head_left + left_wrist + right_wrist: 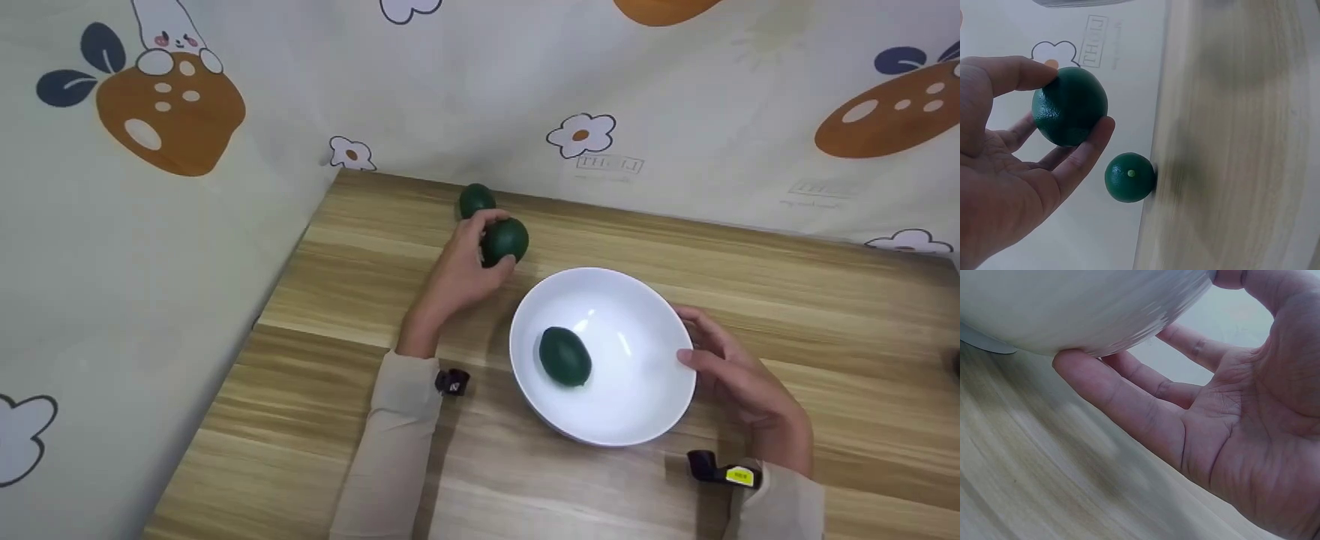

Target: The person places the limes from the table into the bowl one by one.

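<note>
My left hand (469, 262) pinches a dark green lime (505, 241) between thumb and fingertips, up off the table. In the left wrist view, the left hand (1022, 152) has its thumb and fingers around the held lime (1071, 107). Just behind it, a second lime (477, 199) stands on the table by the wall, its pale stem spot showing in the left wrist view. A third lime (565, 357) lies inside a white bowl (637, 375). With the thumb over the rim and fingers under the outer side, my right hand (739, 379) holds the bowl's right edge.
Beneath everything is a wood-grain table (300, 420). A pale patterned wall covering (480, 90) closes off the back and left side. A small dark object (957, 363) is cut off at the right edge.
</note>
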Motion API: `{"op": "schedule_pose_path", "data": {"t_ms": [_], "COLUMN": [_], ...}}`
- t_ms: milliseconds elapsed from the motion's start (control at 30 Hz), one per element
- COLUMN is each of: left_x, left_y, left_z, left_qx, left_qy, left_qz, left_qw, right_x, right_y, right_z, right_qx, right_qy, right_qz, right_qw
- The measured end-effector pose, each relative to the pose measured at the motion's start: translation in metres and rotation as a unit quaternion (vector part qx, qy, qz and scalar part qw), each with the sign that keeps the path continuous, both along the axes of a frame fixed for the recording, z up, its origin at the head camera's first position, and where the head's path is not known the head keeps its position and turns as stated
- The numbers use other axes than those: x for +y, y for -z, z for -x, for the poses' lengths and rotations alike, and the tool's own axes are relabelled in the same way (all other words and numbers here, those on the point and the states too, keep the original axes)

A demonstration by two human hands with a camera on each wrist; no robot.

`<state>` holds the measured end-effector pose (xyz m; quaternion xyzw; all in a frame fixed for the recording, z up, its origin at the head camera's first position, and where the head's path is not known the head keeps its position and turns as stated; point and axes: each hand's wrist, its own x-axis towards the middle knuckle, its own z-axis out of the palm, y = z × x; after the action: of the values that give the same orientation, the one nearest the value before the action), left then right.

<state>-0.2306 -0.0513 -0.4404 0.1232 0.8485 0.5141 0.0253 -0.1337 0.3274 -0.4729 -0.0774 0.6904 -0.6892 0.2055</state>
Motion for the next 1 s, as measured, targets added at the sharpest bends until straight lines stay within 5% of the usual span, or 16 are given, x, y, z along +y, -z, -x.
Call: {"op": "schedule_pose_path", "data": {"t_ms": [500, 1000], "left_x": [0.002, -0.002], "left_y": [-0.001, -0.012], "left_z": [0.0, -0.003], "left_qx": [-0.016, -0.025], "left_qy": [0.012, 0.055], "left_qz": [-0.004, -0.03], "left_qw": [0.9998, 0.9977], "right_x": [0.003, 0.0], "right_y": [0.002, 0.0], "right_z": [0.002, 0.0], "right_qx": [0.014, -0.002], "right_qy": [-0.008, -0.005], "right_qz": [-0.001, -0.003], "right_qw": [0.9999, 1.0]}}
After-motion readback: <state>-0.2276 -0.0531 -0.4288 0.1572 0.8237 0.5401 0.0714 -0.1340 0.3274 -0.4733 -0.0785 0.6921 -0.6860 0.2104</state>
